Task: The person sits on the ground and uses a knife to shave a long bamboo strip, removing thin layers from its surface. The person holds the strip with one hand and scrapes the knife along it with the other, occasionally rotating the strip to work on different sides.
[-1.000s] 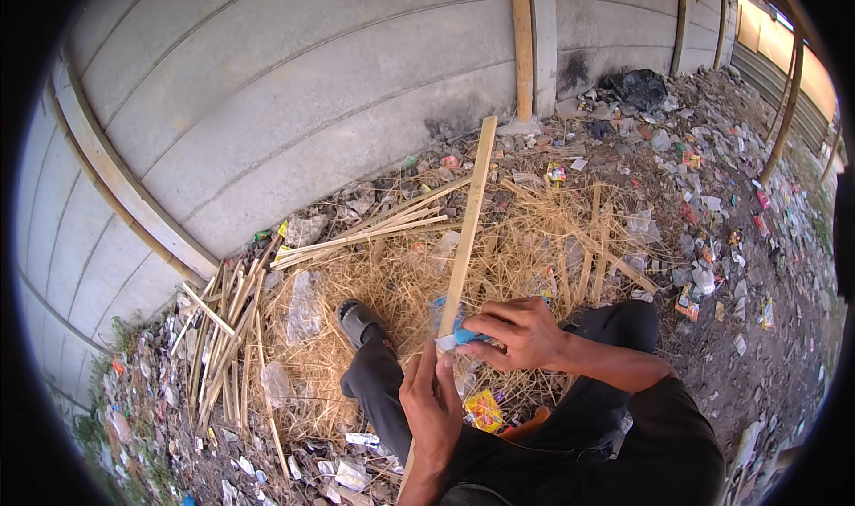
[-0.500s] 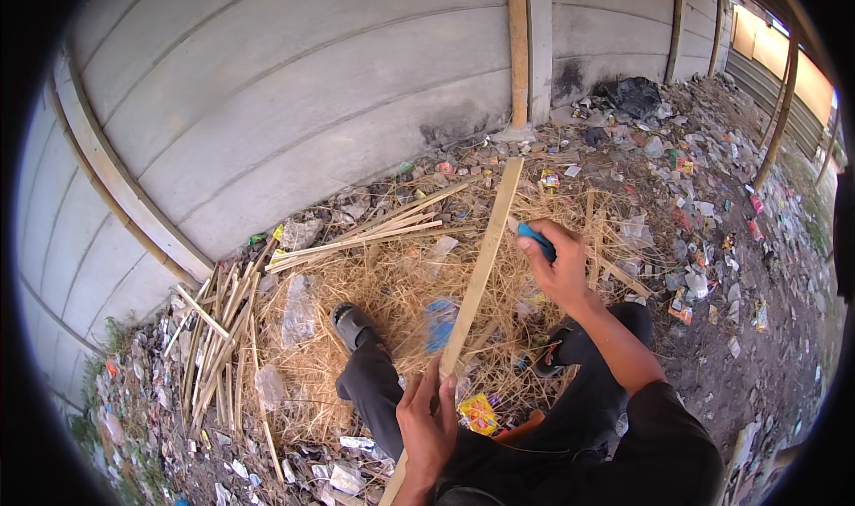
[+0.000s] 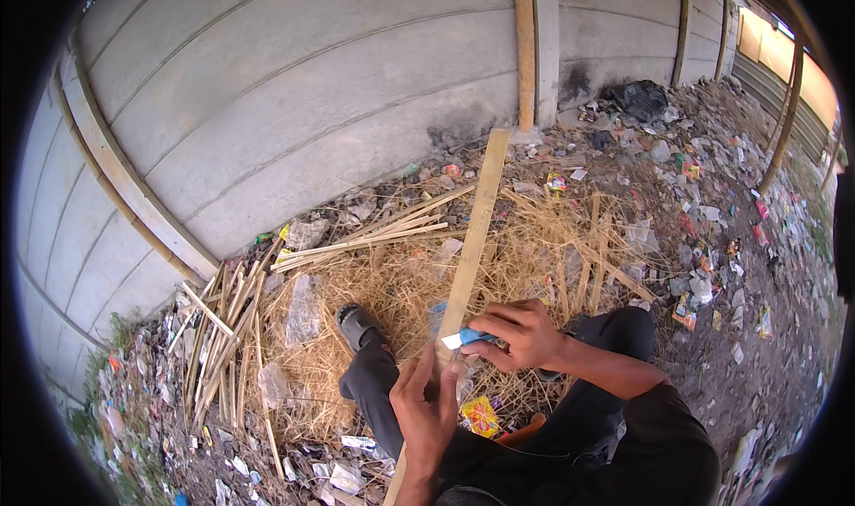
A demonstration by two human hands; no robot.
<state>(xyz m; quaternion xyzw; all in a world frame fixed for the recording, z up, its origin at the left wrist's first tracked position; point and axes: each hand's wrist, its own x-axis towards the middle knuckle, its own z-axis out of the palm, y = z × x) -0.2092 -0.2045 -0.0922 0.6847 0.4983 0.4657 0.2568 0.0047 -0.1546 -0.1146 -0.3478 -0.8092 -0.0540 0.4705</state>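
Note:
A long, flat bamboo strip [image 3: 476,225] slants up and away from my lap, its far end near the wall. My left hand [image 3: 426,412] is closed around its lower part, thumb and fingers along the edges. In my right hand [image 3: 521,335] is a knife with a blue handle [image 3: 477,335]. Its short, pale blade [image 3: 452,340] lies against the strip just beyond my left fingertips. My right fingers wrap the handle and hide part of it.
Split bamboo sticks [image 3: 218,337] are heaped at the left, with more thin strips [image 3: 365,241] before the concrete wall [image 3: 347,87]. Straw-like shavings [image 3: 338,381] surround my feet, one in a dark shoe [image 3: 359,324]. Litter covers the ground, including a yellow wrapper [image 3: 481,414].
My right hand has come down along the strip toward my left hand, bringing the knife's blade onto it. The strip's far end has shifted up and slightly left.

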